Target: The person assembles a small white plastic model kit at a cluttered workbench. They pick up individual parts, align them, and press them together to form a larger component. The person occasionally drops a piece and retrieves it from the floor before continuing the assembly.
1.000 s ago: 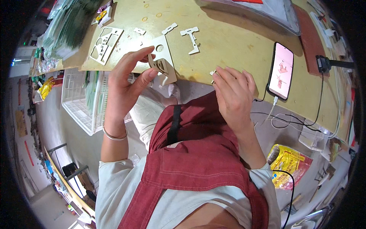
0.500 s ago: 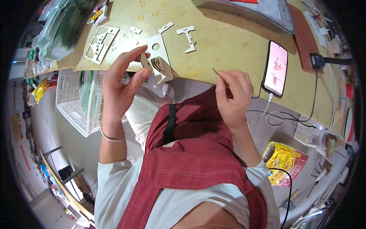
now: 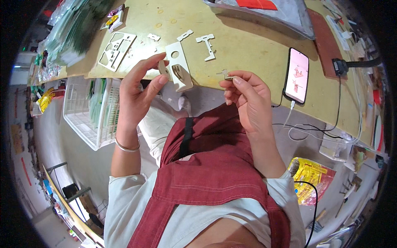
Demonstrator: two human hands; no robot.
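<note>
Yellow counter [image 3: 256,58] in a cluttered workroom; notes taken near to far. Nearest: the wearer's red apron [image 3: 215,165]. Hands raised at the counter's near edge, well apart from each other.

Left hand [image 3: 138,89]: thumb and forefinger pinch a curved pale disc [image 3: 163,68], seen nearly edge-on; its face cannot be read. Right hand [image 3: 250,93]: thumb and forefinger closed on a small flat clip [image 3: 225,74] with a thin prong pointing left; remaining fingers curled beneath. Disc and clip not touching.

Beyond the left fingertips: a plate [image 3: 181,60] with a round hole and curved cuts, its lower end reaching past the counter edge. Phone [image 3: 297,76] to the right, lit, showing pinkish drawings of built models; detail too small to tell.

Farther up: a T-shaped part [image 3: 209,47], two small tabs [image 3: 154,37] and, to the left, a cut-out sheet [image 3: 124,54] with openings.

Progress, judged: early. Done: several parts lie free of any sheet, and two are in hand. Left: no joined pair visible; the plate, T-shaped part and tabs lie separate, and the sheet appears to keep some small pieces. Whether the disc is one part or several: cannot tell.
</note>
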